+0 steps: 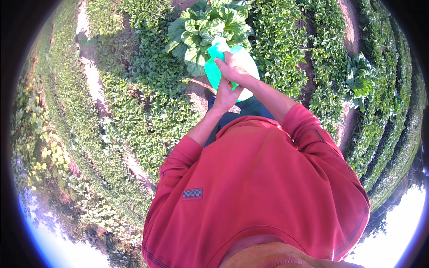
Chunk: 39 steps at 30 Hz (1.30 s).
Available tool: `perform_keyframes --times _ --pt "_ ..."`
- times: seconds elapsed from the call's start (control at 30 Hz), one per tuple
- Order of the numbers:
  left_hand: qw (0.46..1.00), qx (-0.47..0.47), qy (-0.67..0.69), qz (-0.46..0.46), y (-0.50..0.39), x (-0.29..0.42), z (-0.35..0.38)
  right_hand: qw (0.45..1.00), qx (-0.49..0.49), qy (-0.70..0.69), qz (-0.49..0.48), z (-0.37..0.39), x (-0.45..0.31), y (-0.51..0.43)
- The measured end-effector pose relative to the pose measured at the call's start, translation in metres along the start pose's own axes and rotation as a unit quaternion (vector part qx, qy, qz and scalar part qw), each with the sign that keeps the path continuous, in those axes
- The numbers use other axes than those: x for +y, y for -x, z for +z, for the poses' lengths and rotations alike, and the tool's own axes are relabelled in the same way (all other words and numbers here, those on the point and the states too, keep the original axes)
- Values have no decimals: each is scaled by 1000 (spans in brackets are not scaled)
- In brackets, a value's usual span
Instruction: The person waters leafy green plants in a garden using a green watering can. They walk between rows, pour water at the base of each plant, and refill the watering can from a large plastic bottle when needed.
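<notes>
A bright green plastic container [211, 68] with a pale, sunlit top end is held in front of my waist. Sun glare washes out its right side, so its exact kind is unclear. My right hand [233, 69] grips it from above near the narrower end, thumb laid across it. Lower down, my left hand [227, 95] holds its near side, some fingers hidden behind it. Just beyond the container's top grows a large leafy green vegetable plant [197, 33] with broad, crinkled leaves, partly covered by the container.
Rows of low, dense green bushes [278, 53] run along both sides. Strips of bare soil [92, 77] lie between rows on the left. Another broad-leaved plant [360, 78] stands among the rows at right. My dark trousers [231, 117] show below the container.
</notes>
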State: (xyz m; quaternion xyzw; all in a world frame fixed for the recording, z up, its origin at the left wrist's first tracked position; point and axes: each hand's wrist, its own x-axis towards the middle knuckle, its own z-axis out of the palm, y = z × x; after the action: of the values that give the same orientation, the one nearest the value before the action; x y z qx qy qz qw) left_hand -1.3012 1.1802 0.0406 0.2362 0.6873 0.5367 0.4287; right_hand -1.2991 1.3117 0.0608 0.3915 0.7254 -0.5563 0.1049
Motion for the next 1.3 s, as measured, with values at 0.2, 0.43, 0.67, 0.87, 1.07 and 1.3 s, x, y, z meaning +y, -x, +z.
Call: perform_keyframes --times 0.2,0.43,0.67,0.87,1.07,1.3 --pt "998 -43 -10 36 -17 15 21 996 50 75 -17 -39 18 6" --pt "988 -110 -98 37 -37 25 23 985 145 77 -56 -58 34 4" --pt "988 -103 -103 48 -37 5 23 986 154 42 -40 -43 58 2" --pt "988 -89 -115 45 -24 -24 16 988 113 -70 81 -5 82 -10" --pt "991 -69 -111 -43 3 -3 -8 989 37 -120 85 21 53 2" --pt "989 52 -122 -61 24 20 -44 992 -24 -122 -18 36 -12 0"
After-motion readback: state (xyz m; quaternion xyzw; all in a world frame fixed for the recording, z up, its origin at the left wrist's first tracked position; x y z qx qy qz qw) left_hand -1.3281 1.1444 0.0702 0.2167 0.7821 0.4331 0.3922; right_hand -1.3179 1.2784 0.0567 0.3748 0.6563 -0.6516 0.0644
